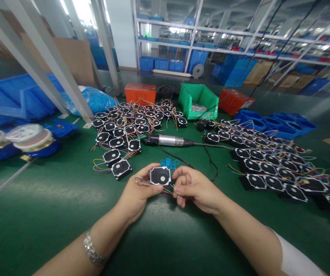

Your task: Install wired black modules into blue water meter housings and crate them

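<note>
My left hand [140, 191] is closed on a black square module [157, 176] with white edging, a round raised centre and a pale dot. Thin coloured wires [144, 183] come off the module and run across the left fingers towards the right hand. Close to the module's right side, my right hand [192, 188] has its fingers curled with thumb and forefinger pinched; small shiny bits show at the fingertips, too small to name. Just beyond the module lies a small heap of blue rings [169, 163].
An electric screwdriver [167, 140] lies across the green table [81, 222]. Similar modules stand in a cluster [119, 132] at left and in rows [275, 183] at right. A green bin [198, 101] holds small metal parts. Water meters [31, 138] stand far left.
</note>
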`<state>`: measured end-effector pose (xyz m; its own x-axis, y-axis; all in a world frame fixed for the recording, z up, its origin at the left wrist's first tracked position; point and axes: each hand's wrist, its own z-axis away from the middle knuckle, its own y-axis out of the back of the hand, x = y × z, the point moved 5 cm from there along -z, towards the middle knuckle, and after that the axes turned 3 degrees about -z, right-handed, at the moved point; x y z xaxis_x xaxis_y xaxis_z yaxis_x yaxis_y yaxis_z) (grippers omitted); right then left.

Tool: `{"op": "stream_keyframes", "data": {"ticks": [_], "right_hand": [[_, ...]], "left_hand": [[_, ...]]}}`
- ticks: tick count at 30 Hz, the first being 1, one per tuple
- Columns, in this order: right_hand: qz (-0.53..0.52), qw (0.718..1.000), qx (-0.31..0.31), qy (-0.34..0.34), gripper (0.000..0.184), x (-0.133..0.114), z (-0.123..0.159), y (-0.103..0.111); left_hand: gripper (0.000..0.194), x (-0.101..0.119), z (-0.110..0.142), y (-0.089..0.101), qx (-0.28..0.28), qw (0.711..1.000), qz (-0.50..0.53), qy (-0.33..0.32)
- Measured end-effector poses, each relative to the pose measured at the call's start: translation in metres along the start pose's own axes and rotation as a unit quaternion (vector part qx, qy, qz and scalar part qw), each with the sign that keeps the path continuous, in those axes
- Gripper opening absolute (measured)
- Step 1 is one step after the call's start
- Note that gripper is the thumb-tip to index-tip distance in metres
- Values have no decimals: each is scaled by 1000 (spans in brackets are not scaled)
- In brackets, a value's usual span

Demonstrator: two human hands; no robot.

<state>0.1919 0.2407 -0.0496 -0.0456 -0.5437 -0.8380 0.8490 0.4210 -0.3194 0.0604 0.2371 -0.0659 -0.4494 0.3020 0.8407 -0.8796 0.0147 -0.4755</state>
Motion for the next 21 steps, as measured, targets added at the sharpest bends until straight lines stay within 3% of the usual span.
{"op": "stream_keyframes", "data": {"ticks": [14, 21], "right_hand": [[-1, 998, 54, 12, 63, 3, -2, -1], [13, 990, 119, 71, 50, -7, 0, 9]], "left_hand": [[52, -4, -1, -1, -17, 999, -39, -19], [51, -3, 1, -5, -19, 999, 23, 24]]}}
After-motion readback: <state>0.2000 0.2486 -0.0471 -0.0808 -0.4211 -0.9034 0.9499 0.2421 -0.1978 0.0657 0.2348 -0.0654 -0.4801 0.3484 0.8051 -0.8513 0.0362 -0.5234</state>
